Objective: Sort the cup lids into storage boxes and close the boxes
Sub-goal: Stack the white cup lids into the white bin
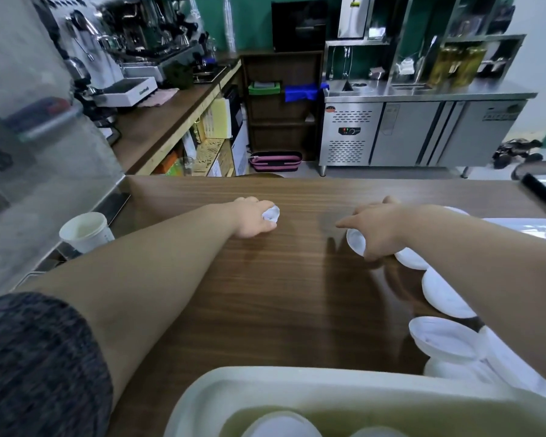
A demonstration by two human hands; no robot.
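Nearest, at the bottom edge, a cream plastic storage box (297, 383) stands with its mouth up and its long side running left to right; white lids (281, 424) lie inside it. Just beyond its right corner, loose white round plastic cup lids (445, 339) lie in a ragged row running away along the right side of the brown wood-grain table (265, 294), some overlapping; being round, they show no long axis. A grey knitted sleeve (38, 357) covers the left upper arm.

Farther out, the right hand (379, 228) grips one white lid (356, 241) at the far end of that row, thumb and curled fingers on its rim, forefinger stretched leftward. Well apart to the left, the left hand (252, 217) has its fingers curled round a small white lid (271, 213), just above the tabletop. A white paper cup (85, 231) stands at the table's left edge.

Beyond are a wooden counter with an espresso machine (152, 33), a steel under-counter fridge (423, 134) and green walls. Their labels are too blurred to read.
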